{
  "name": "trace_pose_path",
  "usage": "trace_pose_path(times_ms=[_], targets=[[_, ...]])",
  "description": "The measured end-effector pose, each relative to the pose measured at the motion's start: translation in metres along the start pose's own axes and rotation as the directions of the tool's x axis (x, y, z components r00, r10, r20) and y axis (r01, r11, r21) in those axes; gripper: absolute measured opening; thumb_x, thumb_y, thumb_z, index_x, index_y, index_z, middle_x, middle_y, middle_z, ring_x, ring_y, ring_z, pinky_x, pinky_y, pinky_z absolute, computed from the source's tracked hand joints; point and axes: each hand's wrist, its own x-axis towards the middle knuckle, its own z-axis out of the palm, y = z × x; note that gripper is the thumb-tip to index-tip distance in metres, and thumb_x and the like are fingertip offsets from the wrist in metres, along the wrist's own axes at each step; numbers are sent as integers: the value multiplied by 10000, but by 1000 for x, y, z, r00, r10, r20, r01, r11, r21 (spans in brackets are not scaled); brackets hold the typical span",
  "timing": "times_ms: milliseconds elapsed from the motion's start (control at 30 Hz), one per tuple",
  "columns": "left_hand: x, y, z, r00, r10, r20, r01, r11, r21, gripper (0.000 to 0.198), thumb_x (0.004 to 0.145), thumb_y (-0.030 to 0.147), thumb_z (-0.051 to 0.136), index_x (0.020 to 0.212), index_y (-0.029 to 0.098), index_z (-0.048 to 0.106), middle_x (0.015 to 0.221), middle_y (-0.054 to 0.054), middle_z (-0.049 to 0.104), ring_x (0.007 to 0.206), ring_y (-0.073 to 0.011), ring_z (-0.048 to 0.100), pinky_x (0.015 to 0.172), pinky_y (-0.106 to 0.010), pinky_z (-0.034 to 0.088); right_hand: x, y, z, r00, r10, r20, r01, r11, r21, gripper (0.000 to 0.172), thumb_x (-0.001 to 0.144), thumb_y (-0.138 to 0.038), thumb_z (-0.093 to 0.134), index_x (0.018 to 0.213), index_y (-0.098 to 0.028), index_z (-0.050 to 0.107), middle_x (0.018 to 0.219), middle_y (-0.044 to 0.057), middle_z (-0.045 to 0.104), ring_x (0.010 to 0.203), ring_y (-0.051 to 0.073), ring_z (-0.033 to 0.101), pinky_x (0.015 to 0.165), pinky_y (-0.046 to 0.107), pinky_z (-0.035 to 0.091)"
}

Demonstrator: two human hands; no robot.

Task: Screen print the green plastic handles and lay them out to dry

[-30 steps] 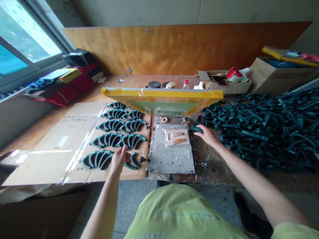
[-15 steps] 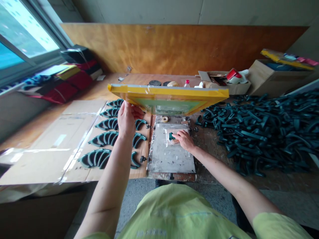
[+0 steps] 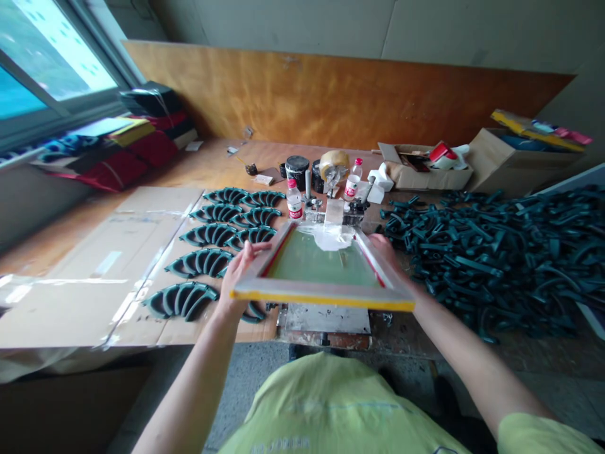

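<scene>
Yellow-taped silkscreen frame (image 3: 324, 277) tilts over the metal print bed (image 3: 326, 318), gripped along its side rails by the left hand (image 3: 241, 271), fingers spread, and the curled right hand (image 3: 385, 249). Dark green rubber arcs (image 3: 198, 261) lie in rows on cardboard (image 3: 94, 277), beside the bed; a loose heap (image 3: 496, 265) sits opposite.

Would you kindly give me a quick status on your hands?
Left hand, right hand gripping screen frame, tilted above metal plate. Teal parts beside left hand.

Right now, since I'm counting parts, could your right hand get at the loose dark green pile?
Probably yes: your right hand sits beside the loose dark green pile, nothing between them, though it holds the yellow-taped screen frame and would have to let go first.
</scene>
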Motion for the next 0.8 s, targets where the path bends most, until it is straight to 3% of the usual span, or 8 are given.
trace_pose_path(times_ms=[67,167,233,333,433,500,667,800], targets=[[-17,-29,-10,983,-167,80,162,984,69,593,756,655,624,1094,175,698,834,-45,704,716,-186,646,593,-249,484,22,3,-14,993,9,-116,-4,999,42,409,932,-256,471,1327,-194,558,1220,137,581,1135,286,541,988,462,447],[-27,-81,-14,940,-325,109,313,943,112,820,682,639,701,1356,200,539,831,-26,699,695,-185,646,586,-257,487,58,-19,-15,972,-135,-192,153,985,81,498,833,-253,656,1316,-199,544,1278,117,537,1182,263,523,1034,424,434],[-26,-111,-13,937,-344,69,333,933,136,920,678,649,690,1443,205,437,800,-10,690,655,-170,632,576,-256,482,77,-41,-6,968,-224,-111,228,973,30,533,768,-207,728,1270,-178,554,1250,119,549,1163,259,530,1022,408,436],[-22,-137,-11,937,-345,58,332,929,161,898,699,657,661,1442,204,438,780,4,680,649,-158,626,583,-246,473,90,-67,8,976,-189,106,197,978,-74,393,757,-164,728,1129,-167,601,1054,95,647,986,230,603,889,330,478],[-20,-142,-12,929,-359,91,346,928,137,862,708,659,656,1412,196,474,761,7,670,671,-166,635,595,-248,475,77,-77,15,959,-121,258,166,973,-160,177,797,-157,663,973,-165,646,910,90,684,871,221,625,796,294,473],[-21,-140,-13,925,-366,97,354,927,121,842,706,657,660,1388,190,501,759,0,673,680,-175,641,600,-254,481,56,-77,17,941,-183,283,232,962,-147,99,815,-137,617,902,-156,660,907,109,684,889,238,618,789,310,469],[-24,-138,-12,921,-376,100,370,926,79,773,740,608,662,1371,190,504,821,-21,687,693,-179,646,601,-261,489,9,-63,3,836,-468,286,474,879,51,256,771,2,523,869,-180,673,880,77,670,923,217,589,795,303,451],[-24,-137,-10,931,-357,71,350,932,96,740,723,615,671,1306,173,559,799,-24,694,659,-173,637,571,-257,482,19,-59,-8,792,-491,362,486,867,112,186,753,-36,580,773,-204,657,795,25,649,800,182,583,707,263,426]])
